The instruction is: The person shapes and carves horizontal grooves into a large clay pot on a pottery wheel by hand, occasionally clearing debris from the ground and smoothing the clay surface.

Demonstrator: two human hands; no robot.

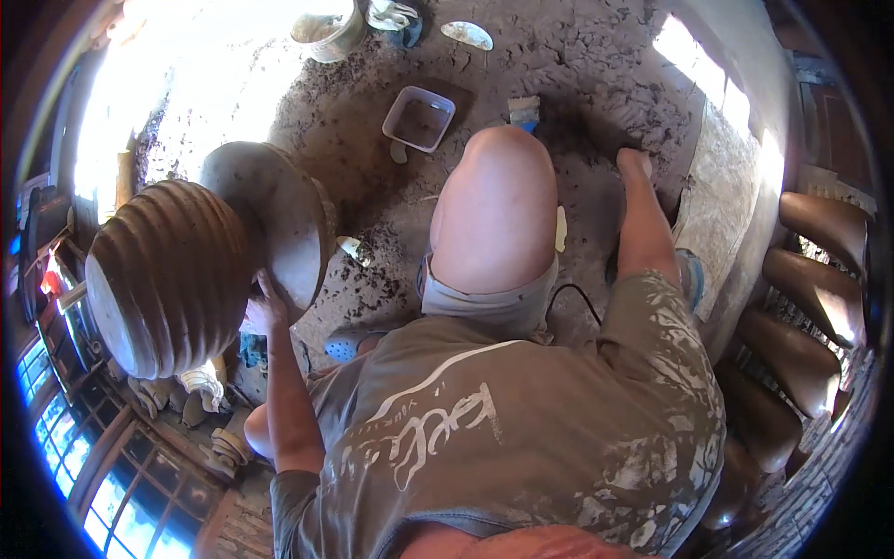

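A large ribbed brown clay pot [172,275] stands on the left, beside a round grey wheel disc [279,228] that it partly covers. My left hand [266,309] is at the pot's near right side, by the disc's edge, with fingers stretched out. Whether it presses on the pot or the disc is hard to see. My right hand [635,164] reaches far down on the right, low over the clay-smeared surface. Its fingers are too small and hidden to read.
A square plastic tub [419,119] with murky contents sits ahead, near a brush [524,112] with a blue part. A bucket [331,33] and a pale half-round scraper [467,35] lie farther off. Several curved brown clay pieces [801,279] line the right wall.
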